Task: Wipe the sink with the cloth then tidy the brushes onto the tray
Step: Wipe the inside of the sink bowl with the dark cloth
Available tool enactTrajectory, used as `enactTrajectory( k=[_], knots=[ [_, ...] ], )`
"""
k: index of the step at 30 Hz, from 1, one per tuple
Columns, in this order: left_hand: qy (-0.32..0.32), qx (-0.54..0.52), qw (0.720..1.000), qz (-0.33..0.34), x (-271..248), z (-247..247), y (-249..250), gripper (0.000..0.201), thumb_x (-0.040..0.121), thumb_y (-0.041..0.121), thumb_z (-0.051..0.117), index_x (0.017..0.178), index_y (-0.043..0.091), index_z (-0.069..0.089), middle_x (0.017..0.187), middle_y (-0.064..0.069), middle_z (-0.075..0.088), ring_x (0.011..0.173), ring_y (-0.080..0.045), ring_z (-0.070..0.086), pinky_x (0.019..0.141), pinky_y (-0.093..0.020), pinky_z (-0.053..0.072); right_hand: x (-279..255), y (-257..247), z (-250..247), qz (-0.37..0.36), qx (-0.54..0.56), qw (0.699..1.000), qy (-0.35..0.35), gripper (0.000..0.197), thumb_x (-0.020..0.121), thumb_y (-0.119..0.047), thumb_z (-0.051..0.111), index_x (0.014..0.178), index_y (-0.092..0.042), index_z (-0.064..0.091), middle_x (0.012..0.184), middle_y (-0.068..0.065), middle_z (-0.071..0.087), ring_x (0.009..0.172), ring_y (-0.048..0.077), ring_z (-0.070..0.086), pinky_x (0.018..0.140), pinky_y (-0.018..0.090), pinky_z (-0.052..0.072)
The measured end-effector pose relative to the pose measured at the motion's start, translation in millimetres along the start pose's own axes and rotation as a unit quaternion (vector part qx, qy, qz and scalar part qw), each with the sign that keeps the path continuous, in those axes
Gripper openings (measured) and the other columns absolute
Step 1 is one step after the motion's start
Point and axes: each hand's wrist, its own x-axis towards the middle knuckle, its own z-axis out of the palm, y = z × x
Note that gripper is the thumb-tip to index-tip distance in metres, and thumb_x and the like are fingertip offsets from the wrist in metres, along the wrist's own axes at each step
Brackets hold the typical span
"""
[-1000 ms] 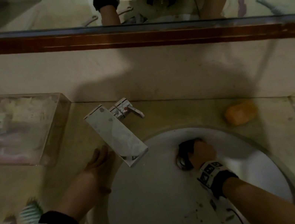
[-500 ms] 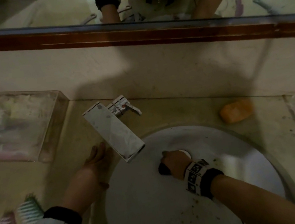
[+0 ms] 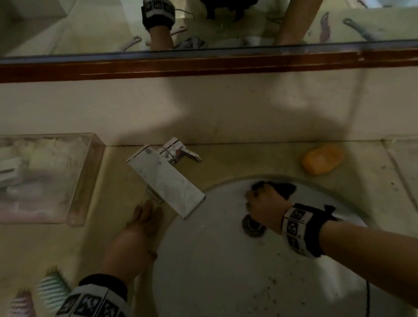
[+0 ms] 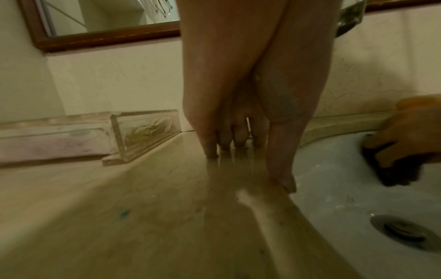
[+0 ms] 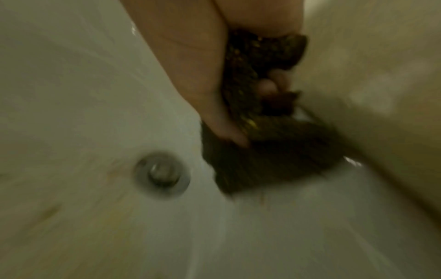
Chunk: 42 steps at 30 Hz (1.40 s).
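Dark cloth (image 3: 283, 189) bunched in right hand (image 3: 264, 205), pressed on sink (image 3: 222, 280) back wall, beyond drain (image 3: 252, 226).
Left hand (image 3: 135, 234) flat, fingers straight, on counter (image 3: 39, 256) by tap (image 3: 166, 180); brushes (image 3: 37, 303) near-left; clear tray (image 3: 85, 184) far-left.

2 brushes (image 3: 37, 303), 1 cloth (image 5: 269, 151), 1 tray (image 3: 84, 179), 1 sink (image 3: 225, 294), 1 soap (image 3: 322, 158)
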Motion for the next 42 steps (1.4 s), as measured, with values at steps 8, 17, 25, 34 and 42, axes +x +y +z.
enactTrajectory(
  k=[8, 17, 25, 34, 42],
  knots=[
    [0.033, -0.014, 0.999, 0.031, 4.9, 11.4, -11.1, 0.092, 0.089, 0.036, 0.058, 0.151, 0.016, -0.007, 0.159, -0.006, -0.018, 0.148, -0.027, -0.014, 0.125, -0.037, 0.002, -59.0, 5.2, 50.0, 0.103, 0.103, 0.941, -0.306, 0.032, 0.101, -0.011, 0.036, 0.127, -0.009, 0.055, 0.135, 0.009, 0.053, 0.126, 0.029, 0.05, 0.102, 0.042, 0.044],
    [0.028, -0.044, 0.999, 0.004, 2.5, 7.3, -4.5, 0.095, 0.087, 0.023, 0.062, 0.15, 0.014, -0.009, 0.158, 0.001, -0.02, 0.149, -0.024, -0.013, 0.122, -0.031, 0.006, 19.2, -36.8, -5.0, -0.075, 0.107, 0.991, -0.029, 0.035, 0.063, -0.025, 0.084, 0.09, -0.006, 0.073, 0.088, 0.016, 0.07, 0.068, 0.029, 0.068, 0.06, 0.031, 0.057],
    [0.017, -0.044, 0.999, 0.002, 4.3, 6.0, -5.4, 0.09, 0.09, 0.023, 0.059, 0.15, 0.009, -0.007, 0.156, -0.001, -0.022, 0.148, -0.025, -0.015, 0.122, -0.03, 0.002, 49.8, -52.3, 26.2, 0.015, 0.097, 0.99, -0.101, 0.043, 0.1, -0.016, 0.04, 0.13, 0.015, 0.041, 0.125, 0.033, 0.05, 0.11, 0.037, 0.057, 0.093, 0.047, 0.045],
    [0.029, -0.077, 0.997, 0.014, 0.2, 5.0, -4.8, 0.096, 0.087, 0.021, 0.063, 0.15, 0.014, -0.01, 0.156, 0.007, -0.018, 0.149, -0.022, -0.014, 0.122, -0.031, 0.003, 17.0, -11.2, 36.3, 0.106, 0.17, 0.974, -0.103, 0.026, 0.099, -0.021, 0.043, 0.116, -0.006, 0.055, 0.129, 0.014, 0.054, 0.114, 0.031, 0.056, 0.095, 0.037, 0.046],
    [0.018, -0.03, 0.999, 0.026, -11.6, 8.8, -1.3, 0.103, 0.084, 0.016, 0.067, 0.15, 0.013, -0.012, 0.159, -0.006, -0.019, 0.149, -0.023, -0.013, 0.121, -0.032, 0.012, -35.7, 18.9, 59.4, 0.213, 0.238, 0.926, -0.201, 0.035, 0.097, -0.019, 0.046, 0.062, -0.016, 0.046, 0.085, 0.005, 0.055, 0.085, 0.021, 0.06, 0.085, 0.032, 0.049]
  ],
)
